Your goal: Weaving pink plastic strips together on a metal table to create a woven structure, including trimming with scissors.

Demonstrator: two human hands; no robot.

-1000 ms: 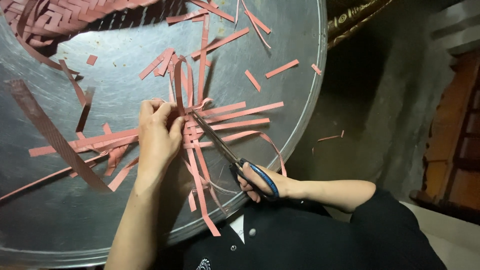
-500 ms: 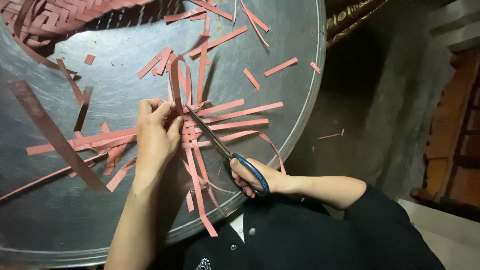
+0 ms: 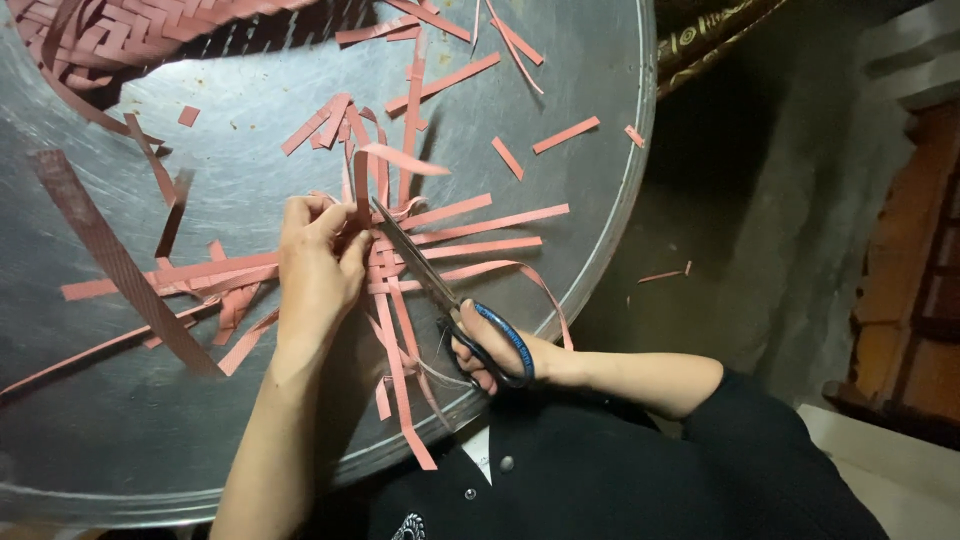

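Observation:
My left hand pinches a bundle of pink strips where several cross on a round metal table. My right hand grips the blue handles of a pair of scissors. The scissor blades point up and left, their tips at the strips beside my left fingers. One strip stands curled upward just above the blade tips. Long pink strips fan out to the left, right and toward me from the held spot.
A woven pink mat or basket lies at the table's far left edge. Short cut scraps are scattered across the far side of the table. A dark concrete floor drops away to the right, with a reddish wooden object beyond.
The scissors have slid forward and up along the strips toward my left fingers. My left hand has shifted its pinch slightly; a strip end now curls up above the blades.

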